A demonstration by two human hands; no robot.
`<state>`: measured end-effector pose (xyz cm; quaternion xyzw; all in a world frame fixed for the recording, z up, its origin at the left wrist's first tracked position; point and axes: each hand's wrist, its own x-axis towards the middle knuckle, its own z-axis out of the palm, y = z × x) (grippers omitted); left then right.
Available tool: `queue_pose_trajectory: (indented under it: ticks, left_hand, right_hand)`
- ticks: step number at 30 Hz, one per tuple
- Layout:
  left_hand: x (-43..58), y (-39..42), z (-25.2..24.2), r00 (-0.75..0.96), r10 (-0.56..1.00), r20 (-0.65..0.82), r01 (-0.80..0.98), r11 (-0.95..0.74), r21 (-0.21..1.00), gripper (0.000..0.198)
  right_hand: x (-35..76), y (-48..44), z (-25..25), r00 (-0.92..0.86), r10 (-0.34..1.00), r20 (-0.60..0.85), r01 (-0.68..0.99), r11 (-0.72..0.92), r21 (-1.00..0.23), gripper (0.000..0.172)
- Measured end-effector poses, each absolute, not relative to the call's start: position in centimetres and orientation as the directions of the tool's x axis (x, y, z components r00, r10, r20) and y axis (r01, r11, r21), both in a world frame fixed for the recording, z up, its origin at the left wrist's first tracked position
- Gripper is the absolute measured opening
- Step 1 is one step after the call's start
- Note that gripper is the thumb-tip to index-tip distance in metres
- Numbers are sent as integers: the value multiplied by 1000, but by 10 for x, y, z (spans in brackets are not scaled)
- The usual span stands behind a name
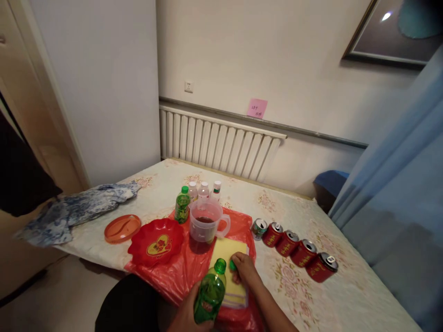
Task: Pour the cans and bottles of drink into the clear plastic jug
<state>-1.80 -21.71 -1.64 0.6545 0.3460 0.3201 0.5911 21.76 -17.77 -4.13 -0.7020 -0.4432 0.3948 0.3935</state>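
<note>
My left hand (188,310) is wrapped round a green plastic bottle (210,293) near the table's front edge, its neck pointing away from me. My right hand (245,269) rests on a stack of yellow cloths (226,251) and pinches a small green cap (233,265) just right of the bottle's mouth. Both sit over a red plastic bag (194,267) spread on the table. A clear measuring jug (206,221) with dark red liquid in it stands just beyond the cloths.
A red heart-patterned dish (155,240) and an orange lid (122,228) lie to the left. A second green bottle (182,204) and three small pale bottles (203,189) stand behind the jug. Several red cans (297,251) line up at the right. A blue patterned cloth (79,207) drapes the left corner.
</note>
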Motion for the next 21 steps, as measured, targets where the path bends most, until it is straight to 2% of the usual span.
queue_pose_trajectory:
  ticks: [6,10,14,21]
  left_hand:
    - [-27,-214,-18,479,877,20,54,-53,997,66]
    - [-31,-210,-22,452,892,13,38,-33,999,72]
    - [-32,-206,-28,420,907,-9,9,6,1000,79]
    - [-34,-205,-33,408,912,-34,-45,58,997,83]
  right_hand:
    - [218,-176,-46,313,950,-10,574,-197,-795,18]
    - [217,-184,-38,315,947,70,651,-161,-742,15]
    - [221,-179,-19,351,922,162,642,-111,-758,14]
    - [226,-139,28,334,907,259,468,79,-880,43]
